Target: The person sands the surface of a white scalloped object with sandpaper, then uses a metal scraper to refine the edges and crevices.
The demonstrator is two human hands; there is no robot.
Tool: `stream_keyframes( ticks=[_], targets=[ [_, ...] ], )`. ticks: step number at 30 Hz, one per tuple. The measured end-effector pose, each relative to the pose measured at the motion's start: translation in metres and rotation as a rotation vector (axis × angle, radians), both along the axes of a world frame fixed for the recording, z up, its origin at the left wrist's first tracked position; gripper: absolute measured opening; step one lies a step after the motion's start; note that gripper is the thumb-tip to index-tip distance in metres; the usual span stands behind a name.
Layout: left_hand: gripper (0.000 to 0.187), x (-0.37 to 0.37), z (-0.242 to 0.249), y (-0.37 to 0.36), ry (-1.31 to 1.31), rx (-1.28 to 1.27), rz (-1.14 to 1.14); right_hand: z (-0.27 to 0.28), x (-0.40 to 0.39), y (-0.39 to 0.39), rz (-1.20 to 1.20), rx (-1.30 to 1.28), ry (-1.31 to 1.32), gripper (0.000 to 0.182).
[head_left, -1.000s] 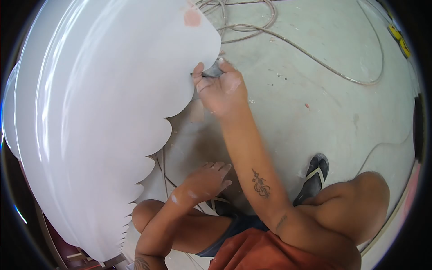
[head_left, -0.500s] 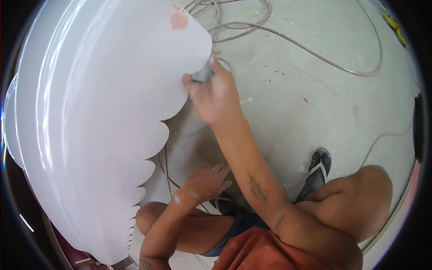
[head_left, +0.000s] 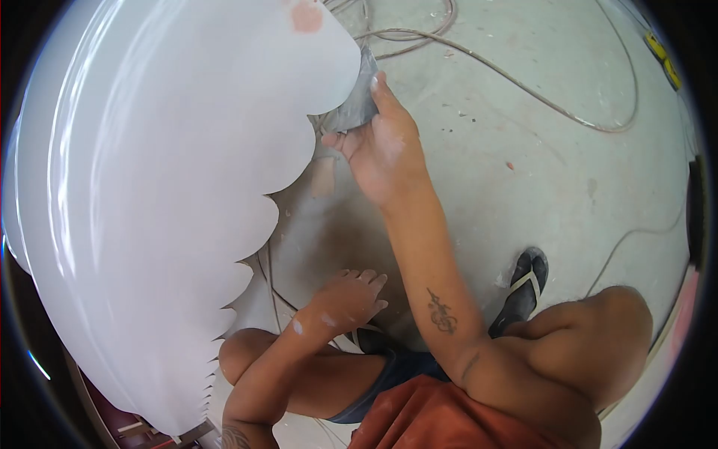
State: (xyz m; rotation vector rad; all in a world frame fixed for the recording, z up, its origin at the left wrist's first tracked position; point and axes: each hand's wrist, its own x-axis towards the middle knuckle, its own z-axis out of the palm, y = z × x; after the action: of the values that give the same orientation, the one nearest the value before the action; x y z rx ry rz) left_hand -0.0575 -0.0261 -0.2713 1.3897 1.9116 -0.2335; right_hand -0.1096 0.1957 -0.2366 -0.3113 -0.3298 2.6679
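Squatting on the concrete floor beside a big glossy white panel with a scalloped edge. Right hand pressing a grey sanding pad against the top scallop, fingers laid flat over it rather than curled tight. Left hand resting loose and half-open down by the knee, gripping nothing. Cables snaking across the floor behind, black sandal just beside the right arm.
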Motion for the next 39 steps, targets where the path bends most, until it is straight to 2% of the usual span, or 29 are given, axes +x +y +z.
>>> stream_keyframes(
  ticks=[2,4,7,10,13,16,20,22,25,28,31,34,37,39],
  targets=[
    [0.051,0.004,0.001,0.001,-0.007,-0.017,0.016,-0.01,-0.01,0.003,0.016,0.023,-0.03,0.043],
    [0.054,0.002,0.0,0.005,-0.006,-0.027,-0.023,-0.034,-0.033,0.017,0.085,0.024,0.052,0.045],
    [0.054,0.002,0.001,0.004,-0.031,-0.053,-0.019,-0.013,0.008,0.004,0.025,0.045,-0.002,0.049],
    [0.053,0.004,0.002,0.004,-0.031,-0.111,0.021,-0.024,-0.016,0.004,0.059,0.066,0.059,0.049],
    [0.053,0.004,-0.004,0.002,-0.002,-0.033,-0.034,-0.019,-0.011,0.014,0.05,0.139,-0.027,0.049],
    [0.054,0.003,0.003,0.008,-0.036,-0.1,-0.026,-0.022,0.003,0.007,0.005,0.17,-0.011,0.048],
    [0.054,0.004,0.001,0.006,0.006,-0.029,-0.039,-0.029,-0.021,0.016,0.047,0.159,0.036,0.047],
    [0.053,0.004,0.008,0.009,-0.03,-0.062,-0.034,-0.007,0.001,0.011,-0.035,0.172,-0.129,0.046],
    [0.052,0.007,0.003,0.0,-0.002,-0.02,-0.031,-0.017,-0.005,0.009,-0.041,0.204,-0.023,0.045],
    [0.051,0.008,-0.004,-0.003,0.016,-0.009,-0.055,-0.034,-0.031,0.03,0.09,0.249,-0.04,0.055],
    [0.05,0.006,0.004,0.006,-0.021,-0.06,-0.043,-0.016,0.002,0.024,-0.024,0.287,-0.04,0.056],
    [0.05,0.008,0.005,0.006,-0.016,-0.049,-0.05,-0.021,-0.02,0.013,-0.134,0.337,-0.159,0.048],
    [0.05,0.008,0.002,0.005,-0.019,0.013,-0.06,-0.009,-0.02,0.031,0.015,0.348,-0.247,0.05],
    [0.049,0.008,0.002,0.005,-0.006,-0.004,-0.069,-0.011,0.001,0.033,-0.021,0.36,-0.182,0.052]
  ],
)
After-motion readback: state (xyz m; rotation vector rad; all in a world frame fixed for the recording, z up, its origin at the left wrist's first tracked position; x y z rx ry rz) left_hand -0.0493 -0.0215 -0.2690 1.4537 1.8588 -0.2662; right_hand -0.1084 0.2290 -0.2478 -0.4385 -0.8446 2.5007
